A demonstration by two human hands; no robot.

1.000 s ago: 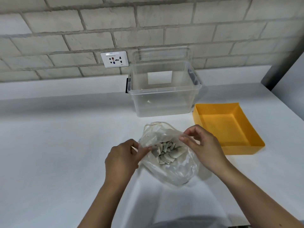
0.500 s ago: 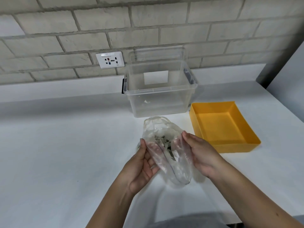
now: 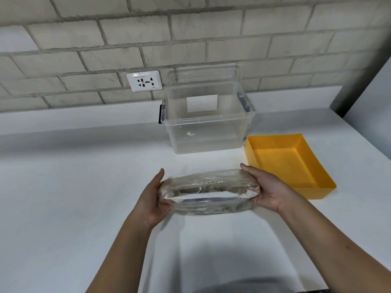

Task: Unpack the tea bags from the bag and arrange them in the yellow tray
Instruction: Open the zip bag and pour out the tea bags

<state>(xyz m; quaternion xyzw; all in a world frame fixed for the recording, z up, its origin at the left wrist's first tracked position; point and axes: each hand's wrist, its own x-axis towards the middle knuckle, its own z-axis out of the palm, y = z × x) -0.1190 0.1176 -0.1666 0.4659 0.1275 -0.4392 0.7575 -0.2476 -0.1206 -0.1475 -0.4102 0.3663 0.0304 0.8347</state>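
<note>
The left hand (image 3: 153, 195) and right hand (image 3: 267, 190) are cupping the clear bag (image 3: 208, 190) by its two ends, fingers curled loosely around the film. The tea bags (image 3: 190, 189) are lying inside, between the palms. The yellow tray (image 3: 317, 192) is sitting empty just beyond the right fingers. Advisable: keep the bag level while carrying it over the tray, then open the mouth gradually.

You can read nothing here: the wall socket (image 3: 144, 81) at far centre carries small print, too blurred to make out.
</note>
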